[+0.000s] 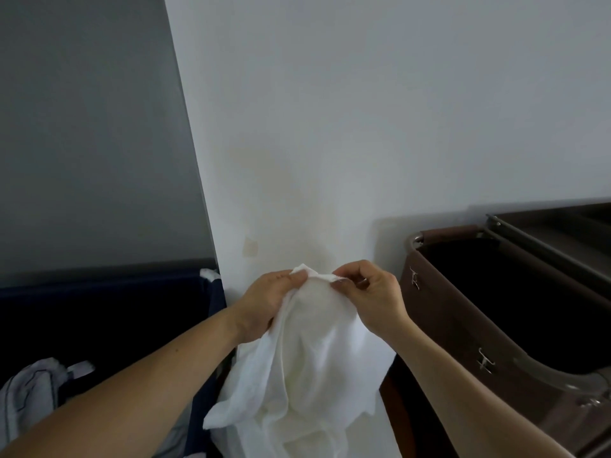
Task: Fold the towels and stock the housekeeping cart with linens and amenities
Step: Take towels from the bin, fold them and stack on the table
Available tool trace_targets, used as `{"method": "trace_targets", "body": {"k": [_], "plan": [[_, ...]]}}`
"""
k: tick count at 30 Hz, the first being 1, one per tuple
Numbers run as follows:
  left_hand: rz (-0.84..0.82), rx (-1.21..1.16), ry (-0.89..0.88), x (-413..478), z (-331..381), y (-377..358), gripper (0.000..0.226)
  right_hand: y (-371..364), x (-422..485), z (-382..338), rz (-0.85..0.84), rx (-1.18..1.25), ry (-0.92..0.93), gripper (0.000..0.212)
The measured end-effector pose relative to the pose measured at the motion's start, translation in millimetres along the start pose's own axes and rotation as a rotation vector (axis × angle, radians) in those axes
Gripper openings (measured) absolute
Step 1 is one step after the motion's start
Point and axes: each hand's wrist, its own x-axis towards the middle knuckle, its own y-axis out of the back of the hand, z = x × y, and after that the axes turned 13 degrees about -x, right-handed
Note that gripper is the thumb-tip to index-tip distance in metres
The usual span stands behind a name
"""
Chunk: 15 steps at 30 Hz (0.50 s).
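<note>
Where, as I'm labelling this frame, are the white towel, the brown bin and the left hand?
white towel (pixel 310 342): head view, on its hanging middle.
brown bin (pixel 439 302): head view, on its near side wall.
left hand (pixel 267 302): head view, middle of the hand.

Dim flat indoor light, soft shadows on the wall (pixel 363 94), slightly soft focus, wide-angle bending at edges

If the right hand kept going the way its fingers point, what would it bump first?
Probably the left hand, just across the towel edge both pinch; the wall lies behind, though depth is unclear.
</note>
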Motion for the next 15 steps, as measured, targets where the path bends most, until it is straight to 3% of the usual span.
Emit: {"method": "trace_targets", "body": {"k": [4,11,15], "plan": [[0.219,-0.085,-0.010,1.2,3.3,5.8,0.030,5.1,-5.7,0.9,-0.039,-0.045,0.170,0.042],[0.259,0.017,-0.054,1.6,8.9,11.8,0.034,5.1,-3.5,10.4,-0.137,0.141,-0.019,0.032],[0.235,0.047,-0.100,1.1,13.4,9.0,0.034,5.4,-3.4,21.2,-0.215,0.116,-0.065,0.022]]}}
